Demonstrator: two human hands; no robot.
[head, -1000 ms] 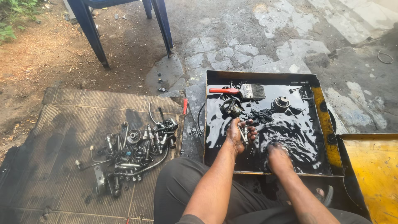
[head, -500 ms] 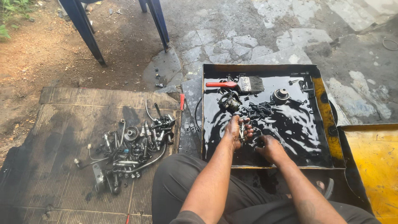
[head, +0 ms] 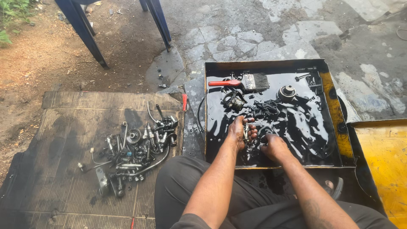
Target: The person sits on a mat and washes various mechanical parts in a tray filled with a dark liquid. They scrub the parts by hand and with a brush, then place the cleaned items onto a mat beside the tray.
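1. The left hand (head: pixel 241 132) is cupped palm-up over the near part of the tray (head: pixel 335 111), fingers curled round a small metal part (head: pixel 246 133) that lies across the palm.
2. The right hand (head: pixel 273 146) sits just beside the left, knuckles up, fingertips dipped in the black oil (head: pixel 305 127); whether it holds anything cannot be told.
3. Farther back in the tray lie a brush (head: pixel 242 82) with a red handle, a round metal piece (head: pixel 287 92) and a cluster of dark parts (head: pixel 265 109), all well apart from the hands.
4. Left of the tray, a ribbed mat (head: pixel 63 161) carries a heap of bolts and fittings (head: pixel 135 148).
5. The ground is outdoors: cracked, wet concrete (head: pixel 271 38), bare dirt to the left, blue chair legs (head: pixel 85 34) at the top.
6. A yellow panel (head: pixel 381 161) adjoins the tray on the right.
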